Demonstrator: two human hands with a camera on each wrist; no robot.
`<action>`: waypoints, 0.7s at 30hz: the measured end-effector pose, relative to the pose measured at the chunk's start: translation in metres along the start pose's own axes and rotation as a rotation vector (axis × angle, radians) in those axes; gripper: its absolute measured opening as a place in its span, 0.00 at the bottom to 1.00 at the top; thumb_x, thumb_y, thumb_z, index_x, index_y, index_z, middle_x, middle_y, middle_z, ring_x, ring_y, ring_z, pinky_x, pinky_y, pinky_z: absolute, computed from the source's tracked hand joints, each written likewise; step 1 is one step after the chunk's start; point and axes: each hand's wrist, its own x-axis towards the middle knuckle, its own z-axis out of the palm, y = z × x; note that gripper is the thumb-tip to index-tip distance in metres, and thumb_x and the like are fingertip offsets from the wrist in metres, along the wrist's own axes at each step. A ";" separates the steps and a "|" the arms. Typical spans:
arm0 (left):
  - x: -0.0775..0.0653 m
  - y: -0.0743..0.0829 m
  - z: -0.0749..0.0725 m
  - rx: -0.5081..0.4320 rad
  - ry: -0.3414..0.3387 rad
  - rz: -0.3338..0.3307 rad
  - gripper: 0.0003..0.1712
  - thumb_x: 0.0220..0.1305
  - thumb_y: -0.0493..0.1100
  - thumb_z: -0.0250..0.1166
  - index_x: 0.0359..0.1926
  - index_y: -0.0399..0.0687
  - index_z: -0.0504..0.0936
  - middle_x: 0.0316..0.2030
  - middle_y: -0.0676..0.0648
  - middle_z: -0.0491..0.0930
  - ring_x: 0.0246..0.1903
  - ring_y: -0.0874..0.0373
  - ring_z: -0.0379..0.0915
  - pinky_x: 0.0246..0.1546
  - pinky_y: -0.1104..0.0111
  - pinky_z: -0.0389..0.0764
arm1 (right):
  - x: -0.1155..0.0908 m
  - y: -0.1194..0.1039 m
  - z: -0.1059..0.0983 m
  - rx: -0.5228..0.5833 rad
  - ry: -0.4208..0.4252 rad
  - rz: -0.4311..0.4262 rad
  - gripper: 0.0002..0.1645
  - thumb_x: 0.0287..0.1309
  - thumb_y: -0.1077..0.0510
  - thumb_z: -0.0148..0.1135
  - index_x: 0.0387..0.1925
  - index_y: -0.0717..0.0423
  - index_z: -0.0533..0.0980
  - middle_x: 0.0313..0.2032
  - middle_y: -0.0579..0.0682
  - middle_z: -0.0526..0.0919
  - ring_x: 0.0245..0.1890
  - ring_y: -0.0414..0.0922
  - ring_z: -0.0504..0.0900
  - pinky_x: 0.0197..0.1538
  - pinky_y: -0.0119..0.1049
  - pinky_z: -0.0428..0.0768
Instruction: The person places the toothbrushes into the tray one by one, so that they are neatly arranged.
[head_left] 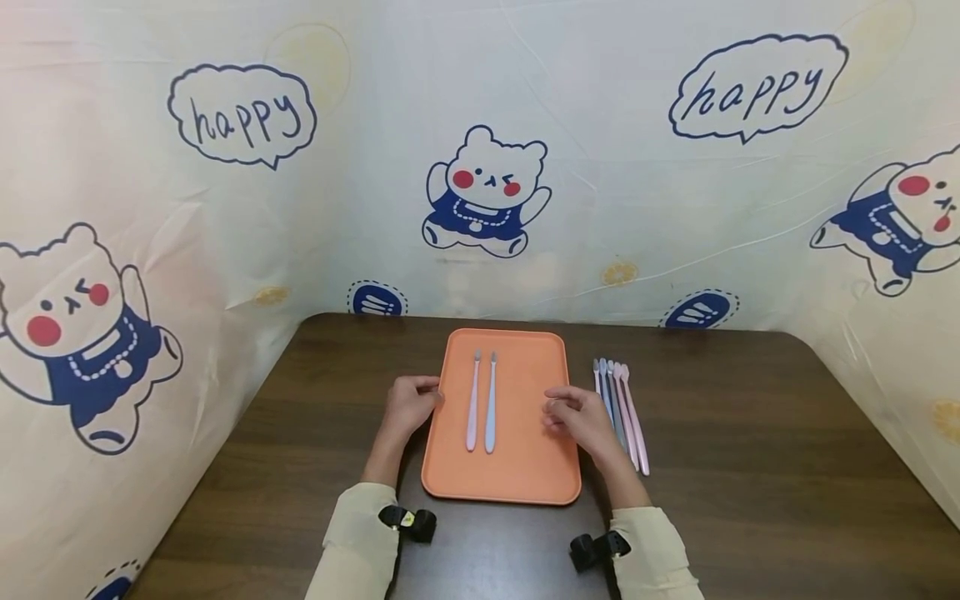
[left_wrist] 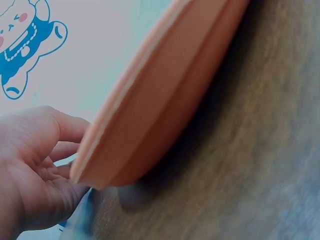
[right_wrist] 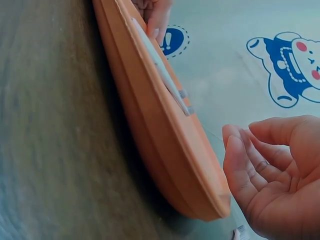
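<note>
In the head view, my left hand [head_left: 408,406] is at the left edge of an orange tray [head_left: 525,467], its thumb and fingers holding the rim. The left wrist view shows that hand [left_wrist: 40,165] against the tray's side [left_wrist: 145,115]. A pink toothbrush [head_left: 472,404] and a blue toothbrush [head_left: 491,406] lie side by side on the tray, bristle ends away from me. Over the tray's right side is my right hand [head_left: 581,417], fingers loosely bent, holding nothing. In the right wrist view, this hand [right_wrist: 280,175] is apart from the tray.
Several more toothbrushes [head_left: 630,417] in pink, blue and grey lie in a row on the table, right of the tray and partly behind my right forearm. The dark wooden table [head_left: 750,467] meets a printed curtain [head_left: 600,208] at the back and sides.
</note>
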 end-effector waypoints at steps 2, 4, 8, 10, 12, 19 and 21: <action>0.000 -0.001 0.001 -0.003 -0.004 -0.001 0.21 0.60 0.34 0.63 0.55 0.36 0.85 0.48 0.36 0.86 0.45 0.49 0.82 0.42 0.63 0.84 | 0.001 0.002 -0.003 -0.004 0.002 0.003 0.19 0.67 0.67 0.57 0.55 0.74 0.77 0.38 0.61 0.88 0.28 0.37 0.85 0.35 0.29 0.86; -0.001 -0.001 0.002 -0.005 -0.008 -0.003 0.21 0.61 0.34 0.63 0.55 0.36 0.85 0.49 0.36 0.86 0.47 0.48 0.82 0.44 0.61 0.84 | 0.002 0.004 -0.006 -0.003 0.005 0.006 0.19 0.67 0.67 0.57 0.55 0.74 0.77 0.38 0.61 0.88 0.28 0.37 0.85 0.35 0.29 0.86; 0.000 -0.002 0.002 -0.011 -0.013 -0.004 0.21 0.61 0.34 0.63 0.56 0.35 0.85 0.50 0.35 0.86 0.49 0.46 0.83 0.46 0.60 0.85 | 0.003 0.004 -0.014 0.006 -0.002 0.005 0.20 0.68 0.66 0.56 0.57 0.75 0.75 0.38 0.59 0.88 0.29 0.37 0.85 0.36 0.28 0.86; 0.002 -0.002 0.002 -0.012 -0.011 -0.003 0.21 0.61 0.34 0.63 0.56 0.35 0.85 0.50 0.35 0.86 0.49 0.46 0.83 0.46 0.60 0.85 | 0.003 0.004 -0.020 0.007 -0.008 0.006 0.20 0.69 0.66 0.56 0.58 0.76 0.74 0.39 0.59 0.87 0.30 0.37 0.85 0.37 0.29 0.86; 0.003 -0.002 0.002 -0.009 -0.008 -0.005 0.21 0.61 0.34 0.63 0.56 0.35 0.85 0.50 0.35 0.86 0.49 0.46 0.83 0.46 0.60 0.85 | 0.003 0.003 -0.026 -0.007 -0.013 0.012 0.21 0.70 0.65 0.56 0.59 0.75 0.74 0.40 0.60 0.88 0.31 0.36 0.86 0.38 0.28 0.86; 0.006 0.000 0.002 -0.004 -0.012 -0.018 0.21 0.61 0.34 0.63 0.56 0.36 0.85 0.50 0.35 0.86 0.49 0.46 0.82 0.46 0.61 0.84 | 0.003 0.000 -0.048 -0.066 0.015 0.037 0.23 0.72 0.62 0.55 0.62 0.72 0.73 0.45 0.62 0.87 0.32 0.34 0.85 0.39 0.25 0.84; 0.006 0.000 0.002 -0.002 -0.011 -0.016 0.21 0.61 0.34 0.63 0.56 0.36 0.85 0.50 0.35 0.85 0.49 0.46 0.82 0.47 0.61 0.84 | 0.003 0.000 -0.055 -0.063 0.043 0.034 0.23 0.72 0.62 0.55 0.62 0.72 0.73 0.43 0.58 0.88 0.31 0.32 0.84 0.39 0.25 0.84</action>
